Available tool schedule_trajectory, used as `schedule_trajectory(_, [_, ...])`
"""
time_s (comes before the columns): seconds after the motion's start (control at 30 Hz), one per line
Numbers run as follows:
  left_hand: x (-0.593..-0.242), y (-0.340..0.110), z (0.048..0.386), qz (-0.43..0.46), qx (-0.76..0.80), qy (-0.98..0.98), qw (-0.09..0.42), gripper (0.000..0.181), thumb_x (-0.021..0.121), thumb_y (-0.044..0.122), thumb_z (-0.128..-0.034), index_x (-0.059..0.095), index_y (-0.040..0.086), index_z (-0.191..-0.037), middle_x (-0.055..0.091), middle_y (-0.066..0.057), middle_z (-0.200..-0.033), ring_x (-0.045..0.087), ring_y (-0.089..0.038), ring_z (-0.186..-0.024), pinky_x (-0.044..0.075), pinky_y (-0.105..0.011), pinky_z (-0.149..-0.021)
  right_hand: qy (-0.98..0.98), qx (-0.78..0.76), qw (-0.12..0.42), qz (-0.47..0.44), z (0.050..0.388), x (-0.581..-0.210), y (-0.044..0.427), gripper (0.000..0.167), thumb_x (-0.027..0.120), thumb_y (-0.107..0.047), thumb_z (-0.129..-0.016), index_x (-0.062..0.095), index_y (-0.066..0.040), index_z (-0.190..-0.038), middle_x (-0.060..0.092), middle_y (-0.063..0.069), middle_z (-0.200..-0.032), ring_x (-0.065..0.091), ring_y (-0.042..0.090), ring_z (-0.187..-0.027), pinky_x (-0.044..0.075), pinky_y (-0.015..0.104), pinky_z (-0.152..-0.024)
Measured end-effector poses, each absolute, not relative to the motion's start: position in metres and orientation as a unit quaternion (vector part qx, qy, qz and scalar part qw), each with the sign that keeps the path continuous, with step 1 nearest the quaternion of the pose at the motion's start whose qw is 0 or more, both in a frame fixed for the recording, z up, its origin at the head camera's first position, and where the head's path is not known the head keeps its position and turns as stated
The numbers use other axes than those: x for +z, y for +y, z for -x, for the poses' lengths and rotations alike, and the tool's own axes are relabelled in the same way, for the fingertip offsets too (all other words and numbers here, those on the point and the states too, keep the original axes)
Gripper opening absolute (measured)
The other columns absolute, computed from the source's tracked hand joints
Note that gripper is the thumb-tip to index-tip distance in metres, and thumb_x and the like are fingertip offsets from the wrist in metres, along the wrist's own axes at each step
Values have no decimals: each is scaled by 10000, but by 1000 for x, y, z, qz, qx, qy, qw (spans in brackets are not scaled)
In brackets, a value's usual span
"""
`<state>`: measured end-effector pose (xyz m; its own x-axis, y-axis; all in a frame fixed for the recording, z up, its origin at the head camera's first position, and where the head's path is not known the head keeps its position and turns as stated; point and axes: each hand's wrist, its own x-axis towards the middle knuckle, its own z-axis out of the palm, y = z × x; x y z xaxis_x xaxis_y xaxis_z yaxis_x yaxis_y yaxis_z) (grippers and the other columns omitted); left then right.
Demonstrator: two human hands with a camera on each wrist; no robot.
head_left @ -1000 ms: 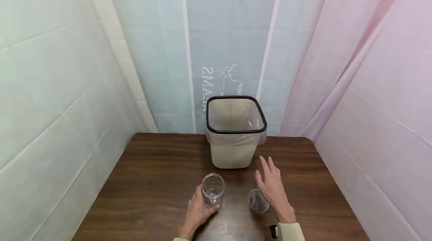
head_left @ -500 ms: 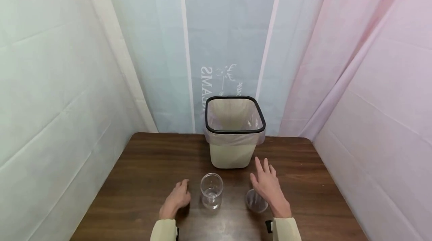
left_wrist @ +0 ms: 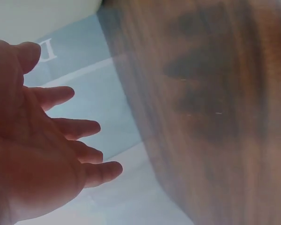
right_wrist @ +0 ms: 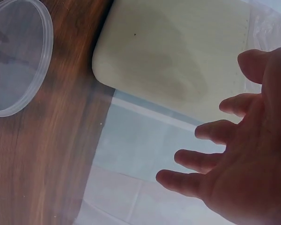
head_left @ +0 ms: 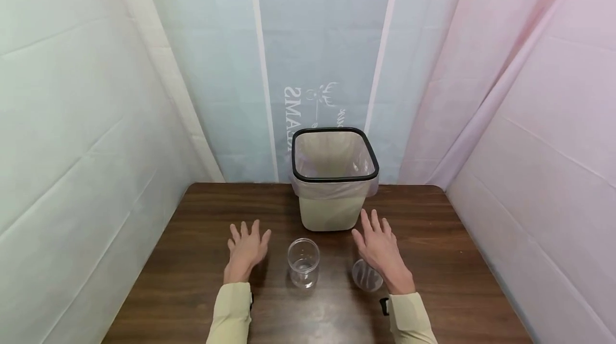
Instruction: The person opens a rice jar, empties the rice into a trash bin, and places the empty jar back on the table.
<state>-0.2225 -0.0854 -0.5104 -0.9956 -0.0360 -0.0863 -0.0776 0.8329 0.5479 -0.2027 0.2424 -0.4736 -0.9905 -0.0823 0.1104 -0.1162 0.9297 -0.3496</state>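
A clear plastic jar (head_left: 303, 266) stands upright and uncovered on the table, between the two hands. To its left the left hand (head_left: 246, 250) hovers over the wood with fingers spread, holding nothing; the left wrist view shows its palm (left_wrist: 33, 154) bare. The right hand (head_left: 382, 250) is likewise spread and holds nothing. Beneath and beside it a round translucent lid (head_left: 367, 276) lies flat, partly covered by the hand in the head view. In the right wrist view the lid (right_wrist: 18, 56) appears at the upper left, apart from the fingers (right_wrist: 182, 183).
A cream trash bin (head_left: 332, 210) with a black rim and a clear liner stands behind the jar, near the table's back edge. The brown wooden table (head_left: 192, 290) is enclosed by pale cloth curtains (head_left: 327, 28) at the back and sides.
The left hand let go of the jar, moved left away from it, then lifted and spread its fingers. The right hand stays near the lid. The head view has shifted slightly.
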Motion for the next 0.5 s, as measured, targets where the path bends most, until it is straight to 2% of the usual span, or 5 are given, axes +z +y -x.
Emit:
schedule_trajectory(0.3, [-482,-63,221,-4,262,965,16,676,324,535,-1032,181,163,-1577,46,-278,-1617,-129,-489,-1478,67,-721,-1142,-985,144,72,-58,196,-463,236,621,419,-382,-1045,240,-72,-1553,219,290,-1581,192,563,-1427,274,738,-1050])
schedule_trajectory(0.5, [-467,-52,221,-24,244,969,4,676,321,555,-1025,182,191,-1578,60,-262,-1623,-116,-478,-1485,77,-709,-1150,-985,143,66,-63,191,-458,230,641,431,-396,-1037,226,-84,-1558,193,295,-1587,156,560,-1439,236,749,-1064])
